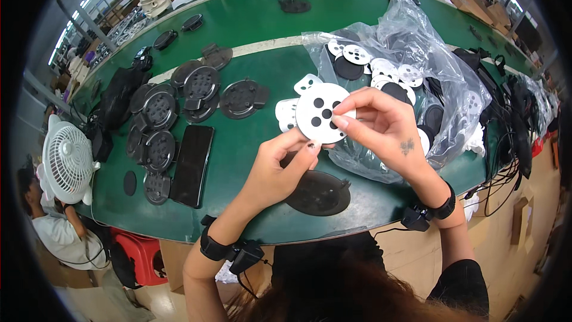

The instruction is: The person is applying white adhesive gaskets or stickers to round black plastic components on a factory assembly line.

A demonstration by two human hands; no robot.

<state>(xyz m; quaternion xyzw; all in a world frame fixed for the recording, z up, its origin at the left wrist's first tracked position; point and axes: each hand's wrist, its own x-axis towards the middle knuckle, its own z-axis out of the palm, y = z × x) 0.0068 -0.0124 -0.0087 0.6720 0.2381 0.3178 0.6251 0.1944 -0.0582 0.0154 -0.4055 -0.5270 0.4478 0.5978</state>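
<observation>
Both hands hold one white round disc (pixel 322 113) above the green table (pixel 256 18), with open table surface to its left as far as the black phone (pixel 192 165). The left hand (pixel 275 170) pinches the disc's lower edge; the right hand (pixel 381 122) clamps its right rim. The disc faces the camera (being round, it shows no long axis). A black oval plate (pixel 319 192) lies just below, and a clear plastic bag (pixel 405 59) crowds the right.
</observation>
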